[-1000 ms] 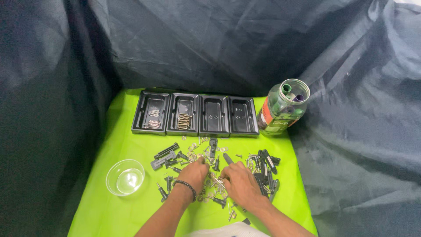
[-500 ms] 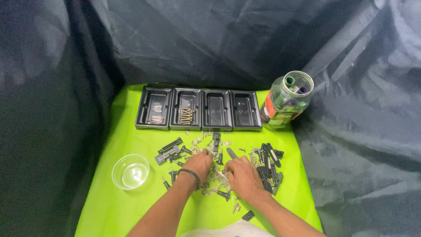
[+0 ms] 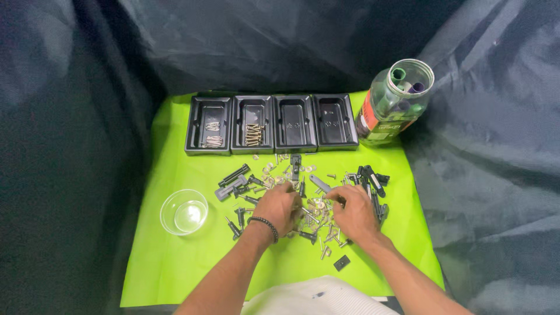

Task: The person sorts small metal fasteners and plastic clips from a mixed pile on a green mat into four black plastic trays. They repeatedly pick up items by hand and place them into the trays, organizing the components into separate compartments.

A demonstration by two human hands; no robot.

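Note:
Small metal screws and black plastic parts lie scattered in a pile across the middle of the bright green sheet. My left hand, with a dark bead bracelet on the wrist, rests on the pile with fingers curled down among the screws. Beside it, my right hand has its fingertips pinched at small pieces near the pile's centre. Whether either hand holds a piece is hidden by the fingers. Behind the pile stands a row of black trays; the two on the left hold screws.
A clear round bowl sits left of the pile. At the back right a clear plastic jar leans, open mouth up, with a green and a purple item inside. Dark cloth walls close in on the back, left and right.
The view has shifted slightly. Both hands stay on the pile, the fingers shifting among the small parts. Nothing else has moved.

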